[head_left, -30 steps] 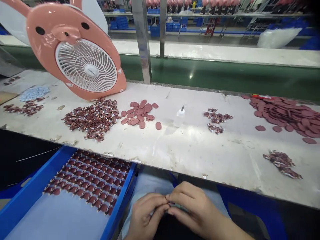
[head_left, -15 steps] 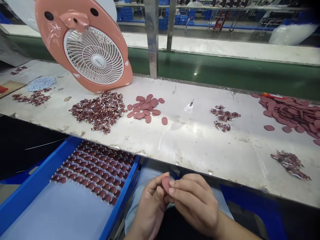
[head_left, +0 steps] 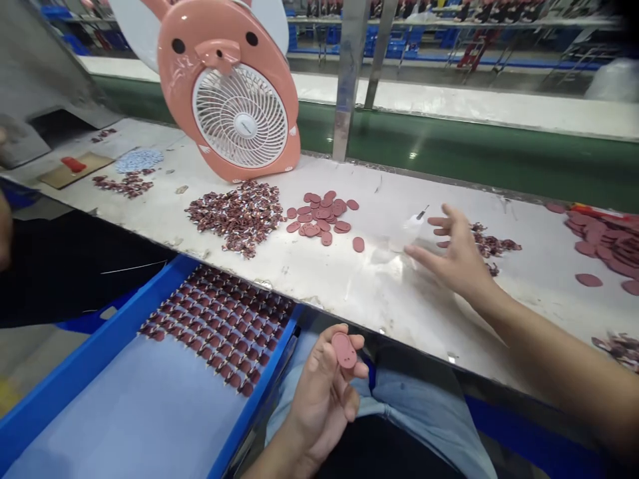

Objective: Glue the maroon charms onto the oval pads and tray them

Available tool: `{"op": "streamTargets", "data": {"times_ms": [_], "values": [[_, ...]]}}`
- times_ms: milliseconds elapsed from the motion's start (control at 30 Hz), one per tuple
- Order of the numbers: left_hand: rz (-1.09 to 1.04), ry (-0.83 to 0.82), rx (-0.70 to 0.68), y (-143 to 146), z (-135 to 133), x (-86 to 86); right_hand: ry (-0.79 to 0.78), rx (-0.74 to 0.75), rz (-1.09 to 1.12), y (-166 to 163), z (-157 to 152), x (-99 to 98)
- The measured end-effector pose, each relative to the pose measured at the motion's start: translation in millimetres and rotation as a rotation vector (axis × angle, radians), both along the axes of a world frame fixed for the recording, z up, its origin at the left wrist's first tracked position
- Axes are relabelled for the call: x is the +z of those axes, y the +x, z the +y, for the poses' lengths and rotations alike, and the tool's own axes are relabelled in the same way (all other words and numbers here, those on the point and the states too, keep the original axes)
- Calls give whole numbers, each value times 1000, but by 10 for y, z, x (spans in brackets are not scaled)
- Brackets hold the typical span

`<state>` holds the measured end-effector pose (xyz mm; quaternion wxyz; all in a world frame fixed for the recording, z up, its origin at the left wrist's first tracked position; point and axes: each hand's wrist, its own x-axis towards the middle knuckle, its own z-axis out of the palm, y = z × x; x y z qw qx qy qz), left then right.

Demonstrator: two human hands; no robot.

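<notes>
Above my lap, my left hand (head_left: 327, 389) pinches a flat oval pink-red piece (head_left: 344, 350) with small holes near its lower end. Over the bench, my right hand (head_left: 456, 256) is open, fingers spread, with nothing in it. Just left of its fingertips stands a small translucent bottle (head_left: 412, 223) with a thin dark needle tip. Behind that hand lies a small cluster of dark red and white pieces (head_left: 494, 245), partly covered by it. More oval pieces (head_left: 322, 216) lie loose left of the bottle.
A pink animal-shaped fan (head_left: 229, 93) stands at the back beside a heap of small dark red pieces (head_left: 239, 216). Below the bench edge, a blue tray (head_left: 100, 356) holds rows of assembled pieces. Another oval pile (head_left: 606, 239) lies right. A person's arm shows at far left.
My right hand has left the oval piece and moved up and right over the bench, opening beside the bottle. My left hand keeps the piece. The view has swung left.
</notes>
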<state>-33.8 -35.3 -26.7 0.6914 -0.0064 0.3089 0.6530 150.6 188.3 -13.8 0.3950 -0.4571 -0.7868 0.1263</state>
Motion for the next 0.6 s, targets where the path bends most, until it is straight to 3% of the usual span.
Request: {"op": "streamTargets", "data": {"times_ms": [100,200,433,600], "values": [[-7,36,8,-4,-29,16,-134,21,-102,-135,276,-182],[-4,41,32,-32,-74,20,-222,63,-129,-200,193,-143],[58,95,39,-95,-55,18,-281,63,23,27,-602,340],[78,131,-4,-69,29,42,-323,32,195,187,-1175,401]]}}
